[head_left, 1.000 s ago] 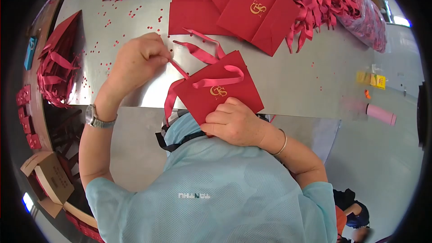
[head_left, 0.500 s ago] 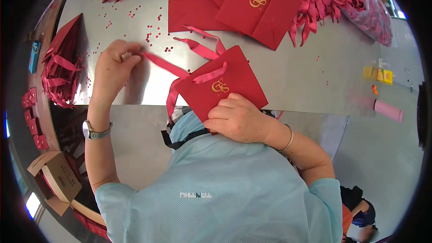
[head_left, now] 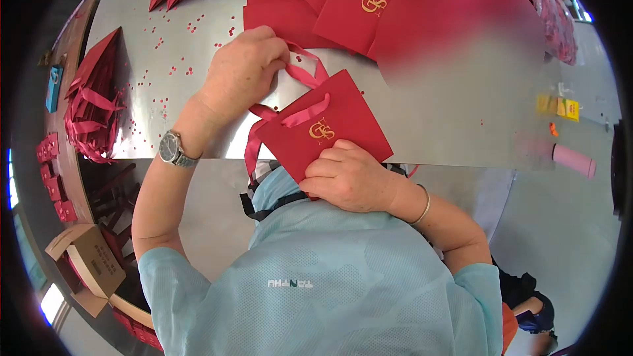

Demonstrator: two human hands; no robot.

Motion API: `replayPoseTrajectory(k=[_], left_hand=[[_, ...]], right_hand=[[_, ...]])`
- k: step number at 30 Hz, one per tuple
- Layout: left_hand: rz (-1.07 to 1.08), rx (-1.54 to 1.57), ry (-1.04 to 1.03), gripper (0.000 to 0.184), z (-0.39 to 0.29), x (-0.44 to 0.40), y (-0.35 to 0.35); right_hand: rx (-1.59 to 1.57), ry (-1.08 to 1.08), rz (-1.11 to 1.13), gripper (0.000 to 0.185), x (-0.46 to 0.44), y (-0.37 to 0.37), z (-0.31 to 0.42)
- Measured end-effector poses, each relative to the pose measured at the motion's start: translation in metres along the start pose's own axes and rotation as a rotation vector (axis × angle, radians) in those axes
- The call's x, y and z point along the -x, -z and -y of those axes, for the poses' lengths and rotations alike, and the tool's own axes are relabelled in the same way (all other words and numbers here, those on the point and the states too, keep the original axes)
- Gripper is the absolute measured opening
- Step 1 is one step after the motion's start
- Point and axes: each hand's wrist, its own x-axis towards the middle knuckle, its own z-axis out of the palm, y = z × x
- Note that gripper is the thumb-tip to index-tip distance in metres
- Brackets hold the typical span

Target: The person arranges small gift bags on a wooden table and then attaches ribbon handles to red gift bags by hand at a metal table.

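A small red paper gift bag (head_left: 353, 109) with a gold emblem lies tilted at the table's near edge. My right hand (head_left: 346, 177) is closed over its lower edge, fingers on the front and the thumb out of sight. Pink ribbon (head_left: 307, 113) is threaded through the front near the top edge, with loose ends trailing left. Another ribbon (head_left: 308, 78) loops up behind the bag. My left hand (head_left: 244, 69), wearing a watch, is closed in a pinch at the upper end of this ribbon, above and left of the bag; its fingertips are partly hidden.
Flat red bags (head_left: 343, 10) lie stacked at the back. Bags with ribbons (head_left: 95, 102) stand at the left, and a plastic sack of ribbons (head_left: 550, 13) sits back right. Red confetti dots (head_left: 188, 71) are scattered on the metal table (head_left: 448, 135). A cardboard box (head_left: 95, 260) is lower left.
My left hand has moved right and up, from the ribbon stretched out to the left to the one behind the bag. My right hand and the bag have barely moved.
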Motion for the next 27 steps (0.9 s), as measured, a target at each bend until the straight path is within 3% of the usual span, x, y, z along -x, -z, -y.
replayPoseTrajectory(k=[3,8,13,16,18,20,22,25,27], left_hand=[[-0.155,-0.062,-0.039,0.006,0.006,-0.018,-0.005],[-0.132,-0.103,0.014,0.007,0.001,-0.030,-0.011],[-0.241,-0.050,0.111,0.012,-0.005,-0.021,-0.010],[-0.370,-0.021,0.182,0.015,-0.025,0.007,0.008],[-0.337,0.107,0.199,0.017,-0.044,0.046,0.011],[-0.171,0.230,0.322,0.016,-0.072,0.088,0.010],[-0.224,0.222,0.345,0.011,-0.084,0.119,-0.006],[-0.192,0.394,0.601,0.018,-0.089,0.148,-0.029],[-0.312,0.521,0.623,0.024,-0.081,0.155,-0.055]], right_hand=[[0.003,0.007,0.037,0.009,0.001,-0.002,-0.001],[-0.009,-0.004,0.056,0.009,0.001,-0.001,-0.001],[-0.032,0.005,0.020,0.010,0.002,-0.003,-0.001],[-0.080,0.016,-0.032,0.013,0.002,-0.001,-0.002],[-0.113,0.026,-0.073,0.015,0.003,0.000,-0.002],[-0.171,0.040,-0.130,0.017,0.004,0.002,-0.001],[-0.228,0.116,-0.224,0.016,0.007,0.002,-0.002],[-0.190,0.195,-0.289,0.023,0.010,0.003,-0.002],[-0.319,0.148,-0.196,0.019,0.009,0.003,-0.001]])
